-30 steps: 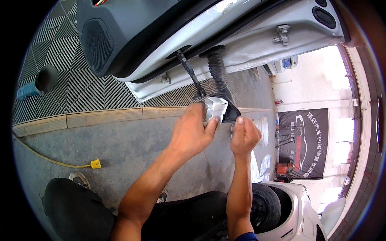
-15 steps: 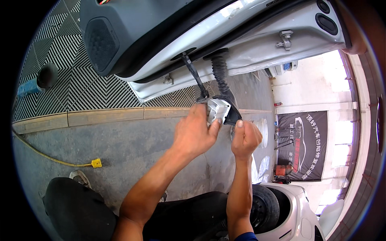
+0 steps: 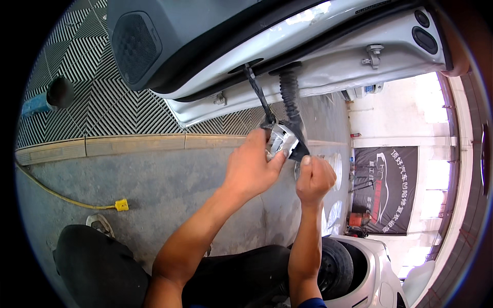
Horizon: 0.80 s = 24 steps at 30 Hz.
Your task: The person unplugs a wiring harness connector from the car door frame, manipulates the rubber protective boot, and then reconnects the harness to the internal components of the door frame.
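Observation:
My left hand is closed around a white plastic wiring connector, thumb on its near side. My right hand pinches the edge of a black rubber boot flap just right of the connector. That flap belongs to the end of a black corrugated boot, which runs down from the edge of a white car door. Left of it, a black taped wire bundle comes out of the door and reaches the connector. My fingers hide the connector's underside.
A door hinge sticks out at upper right, and a speaker grille sits in the door panel. A yellow cord plug and a blue cylinder lie on the floor at left. A wheel and white car body stand at lower right.
The connector is tilted a little differently in my left hand and sits slightly farther right. Both hands keep their holds. The door has shifted slightly right in view.

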Tool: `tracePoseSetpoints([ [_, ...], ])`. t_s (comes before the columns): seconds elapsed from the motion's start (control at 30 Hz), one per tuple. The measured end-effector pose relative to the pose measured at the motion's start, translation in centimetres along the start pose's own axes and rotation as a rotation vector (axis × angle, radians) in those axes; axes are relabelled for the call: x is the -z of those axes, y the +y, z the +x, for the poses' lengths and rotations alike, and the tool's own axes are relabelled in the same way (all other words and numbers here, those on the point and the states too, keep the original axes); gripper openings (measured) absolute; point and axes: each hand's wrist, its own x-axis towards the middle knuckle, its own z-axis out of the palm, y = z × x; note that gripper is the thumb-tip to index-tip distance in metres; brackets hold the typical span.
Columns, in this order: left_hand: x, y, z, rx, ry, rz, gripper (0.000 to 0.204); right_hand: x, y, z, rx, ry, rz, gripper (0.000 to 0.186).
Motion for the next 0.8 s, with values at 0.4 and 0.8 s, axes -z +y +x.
tracePoseSetpoints([
  [0.4,-3.2,-2.0,1.3,0.049,-0.122,-0.687,0.043,-0.7,0.1,0.6,-0.058,0.026,0.024,0.024],
  [0.8,-4.9,-0.5,1.7,0.097,-0.049,-1.031,0.043,-0.3,-0.4,1.1,-0.132,0.019,-0.049,0.025],
])
